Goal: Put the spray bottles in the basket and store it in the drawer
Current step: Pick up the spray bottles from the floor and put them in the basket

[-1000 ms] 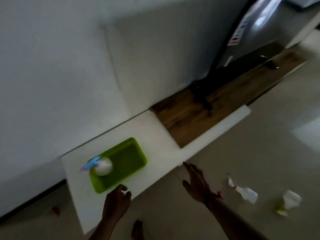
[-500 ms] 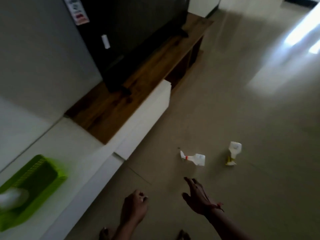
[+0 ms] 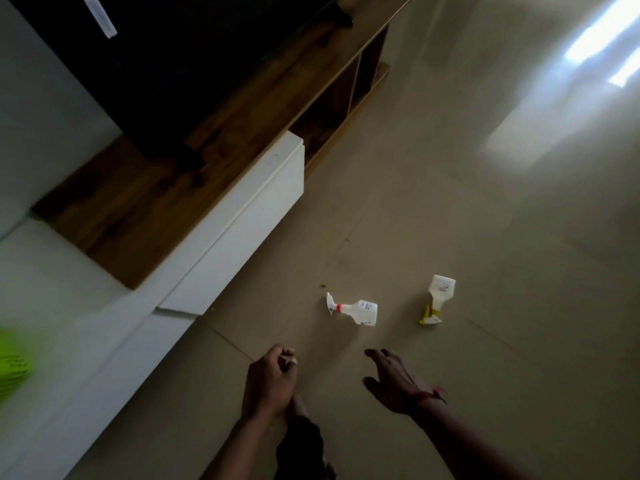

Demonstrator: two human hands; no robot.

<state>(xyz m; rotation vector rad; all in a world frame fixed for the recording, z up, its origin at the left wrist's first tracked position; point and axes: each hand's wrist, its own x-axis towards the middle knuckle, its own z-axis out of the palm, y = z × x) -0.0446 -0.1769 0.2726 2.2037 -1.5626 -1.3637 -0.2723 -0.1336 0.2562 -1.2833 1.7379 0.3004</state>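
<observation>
Two white spray bottles lie on the floor. The one with a red collar (image 3: 356,310) lies on its side, nozzle to the left. The one with a yellow trigger (image 3: 437,299) lies further right, nozzle toward me. My right hand (image 3: 393,381) hovers open, fingers spread, a little short of the red-collared bottle. My left hand (image 3: 270,382) is curled into a loose fist with nothing in it, left of the right hand. A sliver of the green basket (image 3: 10,365) shows at the left edge, on the white cabinet top (image 3: 62,306).
A white drawer front (image 3: 239,230) stands slightly out from the low cabinet. Behind it are a wooden shelf top (image 3: 138,216), a dark TV (image 3: 180,64) and open wooden cubbies (image 3: 332,102). My knee (image 3: 301,441) is below my hands. Tiled floor stretches right.
My view has swung right, from the basket on the cabinet toward the two bottles on the floor. The basket has slid almost out of view. My hands stay low in front of me.
</observation>
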